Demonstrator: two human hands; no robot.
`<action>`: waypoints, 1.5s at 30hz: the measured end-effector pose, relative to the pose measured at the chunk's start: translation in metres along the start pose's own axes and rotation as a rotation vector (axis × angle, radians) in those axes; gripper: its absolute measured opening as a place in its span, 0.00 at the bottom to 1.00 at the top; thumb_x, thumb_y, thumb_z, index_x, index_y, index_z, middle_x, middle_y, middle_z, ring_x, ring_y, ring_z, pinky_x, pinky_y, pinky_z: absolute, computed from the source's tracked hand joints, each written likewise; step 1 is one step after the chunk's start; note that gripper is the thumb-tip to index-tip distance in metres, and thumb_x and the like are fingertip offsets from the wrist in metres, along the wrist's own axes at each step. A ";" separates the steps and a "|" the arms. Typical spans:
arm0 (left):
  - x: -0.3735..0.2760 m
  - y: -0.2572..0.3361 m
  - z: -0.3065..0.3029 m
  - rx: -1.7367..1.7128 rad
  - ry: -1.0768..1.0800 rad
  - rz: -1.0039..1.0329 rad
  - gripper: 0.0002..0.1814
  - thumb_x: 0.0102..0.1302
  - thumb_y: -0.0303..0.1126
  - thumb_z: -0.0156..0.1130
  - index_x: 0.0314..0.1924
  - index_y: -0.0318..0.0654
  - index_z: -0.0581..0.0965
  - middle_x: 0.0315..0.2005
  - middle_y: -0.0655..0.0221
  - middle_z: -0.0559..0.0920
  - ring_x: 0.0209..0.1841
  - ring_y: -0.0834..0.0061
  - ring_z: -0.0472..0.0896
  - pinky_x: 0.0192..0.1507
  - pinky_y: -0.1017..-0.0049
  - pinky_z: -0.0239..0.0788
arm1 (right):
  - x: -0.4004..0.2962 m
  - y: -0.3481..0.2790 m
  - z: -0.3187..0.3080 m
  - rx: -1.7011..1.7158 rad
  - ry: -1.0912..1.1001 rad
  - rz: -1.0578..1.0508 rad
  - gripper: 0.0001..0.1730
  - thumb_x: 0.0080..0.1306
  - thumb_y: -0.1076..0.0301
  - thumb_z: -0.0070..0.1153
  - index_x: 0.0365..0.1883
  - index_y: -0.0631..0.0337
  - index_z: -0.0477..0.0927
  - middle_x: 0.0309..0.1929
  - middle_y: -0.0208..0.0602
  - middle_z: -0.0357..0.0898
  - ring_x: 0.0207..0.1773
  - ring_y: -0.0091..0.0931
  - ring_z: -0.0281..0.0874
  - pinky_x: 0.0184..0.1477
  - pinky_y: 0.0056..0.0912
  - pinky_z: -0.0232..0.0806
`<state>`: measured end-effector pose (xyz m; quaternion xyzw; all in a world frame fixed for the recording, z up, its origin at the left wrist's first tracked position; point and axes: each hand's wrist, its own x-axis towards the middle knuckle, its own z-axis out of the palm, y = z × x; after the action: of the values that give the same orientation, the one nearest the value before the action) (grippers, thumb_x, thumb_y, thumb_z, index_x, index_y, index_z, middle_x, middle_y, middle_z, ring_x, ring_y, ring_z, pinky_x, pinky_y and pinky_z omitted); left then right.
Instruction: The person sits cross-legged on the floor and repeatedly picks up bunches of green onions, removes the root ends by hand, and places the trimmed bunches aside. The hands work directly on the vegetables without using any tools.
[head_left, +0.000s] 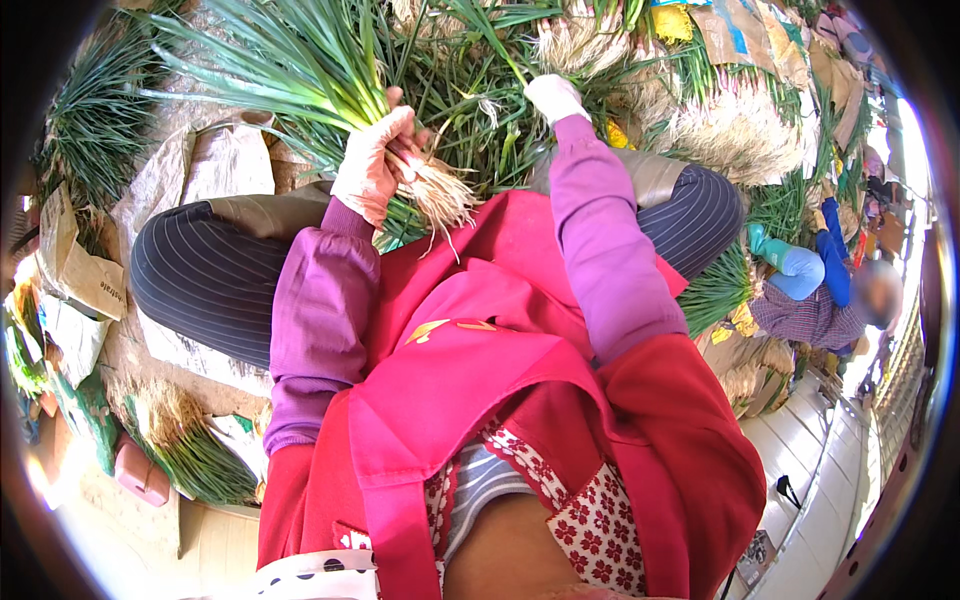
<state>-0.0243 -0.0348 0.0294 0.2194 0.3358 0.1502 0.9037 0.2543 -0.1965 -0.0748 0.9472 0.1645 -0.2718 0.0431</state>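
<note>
My left hand (373, 169), in a pale glove, is closed around a bunch of green onions (364, 90). Their long leaves fan out to the upper left, and the stringy pale roots (439, 191) hang towards my lap. Farther right, my right hand (553, 97), in a white glove, grips a green onion stalk (510, 61) that runs up and left. Its fingertips are turned away from me. Between the hands lies a heap of loose green leaves and stalks (491, 127), with some thin roots among them.
Rooted onion bundles (735, 127) lie at the upper right, partly under brown paper sacking (739, 37). More onions (97, 112) are piled at the left, and another bundle (187, 435) sits lower left. Another person (810, 300) is at the right. My crossed legs (202, 270) flank the heap.
</note>
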 end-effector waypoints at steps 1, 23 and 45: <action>-0.001 0.000 -0.005 0.019 0.012 -0.037 0.17 0.57 0.26 0.65 0.48 0.39 0.75 0.21 0.74 0.75 0.20 0.80 0.74 0.31 0.73 0.77 | -0.006 -0.002 -0.005 0.004 0.045 -0.204 0.19 0.59 0.53 0.53 0.42 0.54 0.83 0.39 0.42 0.82 0.38 0.36 0.79 0.46 0.37 0.69; -0.003 -0.011 -0.020 -0.200 -0.066 -0.125 0.06 0.63 0.26 0.59 0.39 0.35 0.75 0.31 0.68 0.81 0.29 0.76 0.79 0.36 0.74 0.74 | -0.104 -0.130 0.014 1.524 -0.133 -0.195 0.14 0.68 0.64 0.48 0.37 0.67 0.79 0.25 0.35 0.80 0.23 0.22 0.75 0.29 0.23 0.69; -0.015 0.021 0.018 0.026 0.012 0.062 0.04 0.62 0.29 0.59 0.35 0.39 0.75 0.20 0.72 0.77 0.17 0.80 0.72 0.20 0.80 0.68 | -0.199 0.363 -0.021 1.917 0.403 0.138 0.25 0.72 0.62 0.30 0.65 0.58 0.63 0.67 0.38 0.62 0.68 0.26 0.59 0.67 0.34 0.53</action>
<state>-0.0259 -0.0280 0.0602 0.2407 0.3363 0.1750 0.8935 0.2283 -0.5922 0.0457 0.6170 -0.1774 -0.1204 -0.7572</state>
